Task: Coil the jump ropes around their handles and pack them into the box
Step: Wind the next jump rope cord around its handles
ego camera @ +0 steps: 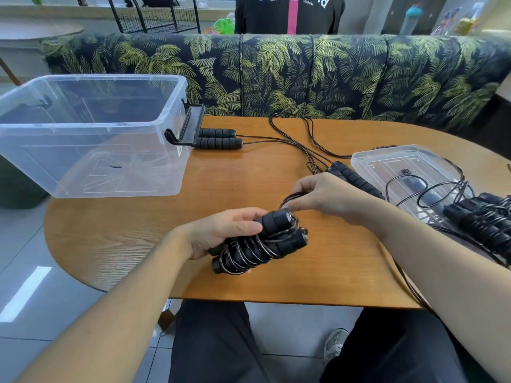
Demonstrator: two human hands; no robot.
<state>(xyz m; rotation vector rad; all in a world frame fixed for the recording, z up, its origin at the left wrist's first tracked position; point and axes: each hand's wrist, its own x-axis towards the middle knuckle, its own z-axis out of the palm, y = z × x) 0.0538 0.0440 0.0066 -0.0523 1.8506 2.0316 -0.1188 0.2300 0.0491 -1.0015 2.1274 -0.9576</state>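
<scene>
My left hand (pixel 221 230) grips a pair of black jump-rope handles (pixel 265 241) with thin black rope coiled round them, just above the wooden table (pixel 138 233). My right hand (pixel 329 196) pinches the loose end of that rope beside the handle tops. A clear plastic box (pixel 91 134) stands open at the table's far left. Two more black handles (pixel 218 138) lie side by side next to the box's black latch, their rope (pixel 293 136) trailing across the table. Another handle (pixel 356 178) lies behind my right hand. A coiled rope bundle (pixel 481 219) rests at the right.
The box's clear lid (pixel 401 172) lies at the right with rope looped over it. A palm-print sofa (pixel 304 73) runs behind the table, and a person in a dark shirt (pixel 289 12) stands beyond it. My knees are under the near edge.
</scene>
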